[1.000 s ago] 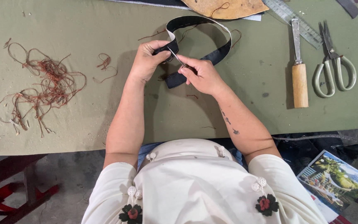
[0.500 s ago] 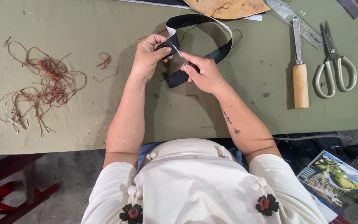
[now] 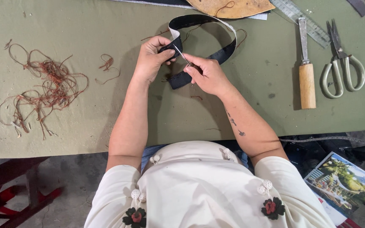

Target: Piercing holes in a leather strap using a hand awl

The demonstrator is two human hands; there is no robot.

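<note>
Little shifted since the earlier frames: same grip on the strap, the thin metal tool (image 3: 181, 55) now angled a touch closer to the pinched spot, hands otherwise in the same place.

Broad olive-green bench (image 3: 106, 114) under everything. Above it, near the far edge, a tan leather piece (image 3: 233, 6) beside a clear ruler (image 3: 300, 17). Black strap (image 3: 216, 38) curled in a loop on the bench in front of the body, one end lifted between both hands, the other end lying flat below the right hand. Tangle of reddish-brown pulled threads (image 3: 43, 93) well apart to the left, a smaller curl (image 3: 106, 65) nearer the left wrist. Off to the right, a wooden-handled knife (image 3: 306, 80) and, just beside it, pale-handled scissors (image 3: 343, 63), both untouched.

Left hand (image 3: 151, 61) closed, fingers pinching the strap's edge. Right hand (image 3: 205, 76) closed around the thin tool, tip aimed at the pinched edge; contact point too small to tell. Judging by the heap of loose thread and the tool at the seam, stitching seemingly being picked out, with most of the loop not yet reached.
</note>
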